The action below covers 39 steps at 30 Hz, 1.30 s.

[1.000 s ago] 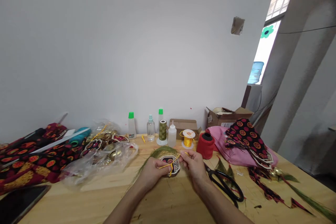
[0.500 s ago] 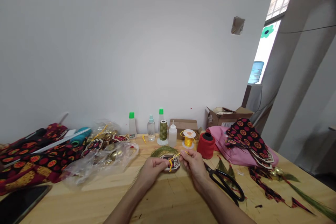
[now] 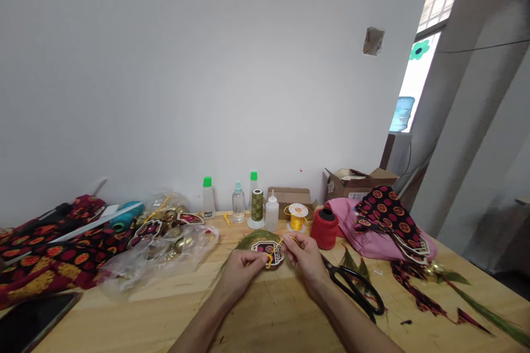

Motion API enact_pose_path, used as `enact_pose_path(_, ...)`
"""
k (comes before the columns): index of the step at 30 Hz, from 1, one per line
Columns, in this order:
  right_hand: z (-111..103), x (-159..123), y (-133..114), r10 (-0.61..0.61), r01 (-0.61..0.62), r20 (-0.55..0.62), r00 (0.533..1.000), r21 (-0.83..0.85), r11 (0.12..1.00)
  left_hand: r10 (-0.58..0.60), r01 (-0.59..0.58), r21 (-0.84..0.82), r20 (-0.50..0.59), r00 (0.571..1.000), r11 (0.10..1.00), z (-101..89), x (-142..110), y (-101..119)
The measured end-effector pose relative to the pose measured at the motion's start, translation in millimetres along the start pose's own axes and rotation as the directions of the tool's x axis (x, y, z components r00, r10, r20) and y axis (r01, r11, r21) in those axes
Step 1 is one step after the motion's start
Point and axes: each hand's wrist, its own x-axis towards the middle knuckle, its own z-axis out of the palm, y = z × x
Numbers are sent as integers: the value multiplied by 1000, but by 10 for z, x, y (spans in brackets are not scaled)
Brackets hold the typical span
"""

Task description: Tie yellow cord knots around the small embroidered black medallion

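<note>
The yellow cord (image 3: 270,260) crosses the framed plaque (image 3: 266,249) between the hands, its ends pinched by the left hand (image 3: 240,273) and right hand (image 3: 305,258); uneven pulling could loosen it or snag the green strands (image 3: 248,239). Scissors (image 3: 346,287) lie rightward on the wooden surface (image 3: 269,320); a pale wall (image 3: 248,66) stands behind.
</note>
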Motion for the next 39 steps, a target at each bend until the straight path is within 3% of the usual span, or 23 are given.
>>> enact_pose_path(7,52,-29,-37,70,-57,126,990,-98,994,-34,34,-11,15,999,999,24,15,32)
enact_pose_path(11,86,-70,-38,17,50,205,979,-316,947,-64,64,11,-7,998,998,14,21,-27)
enact_pose_path(16,58,-102,-30,-73,182,212,974,-554,812,-82,82,-10,-45,996,997,-7,36,-78)
enact_pose_path(20,28,-105,-65,-173,314,286,942,-580,752,-101,98,-97,-34,994,990,-9,45,-78)
enact_pose_path(31,91,-143,-92,-289,401,277,916,-653,643,-185,173,-151,-71,980,973,-7,88,-118)
enact_pose_path(33,105,-146,-103,-294,400,272,916,-637,658,-173,158,-125,-119,978,980,0,72,-89)
enact_pose_path(35,110,-139,-104,-264,352,233,936,-585,730,-116,104,-91,-145,983,990,7,48,-57)
enact_pose_path(39,101,-106,-77,-19,74,153,988,-363,929,-49,47,-24,-115,992,999,10,18,-32)
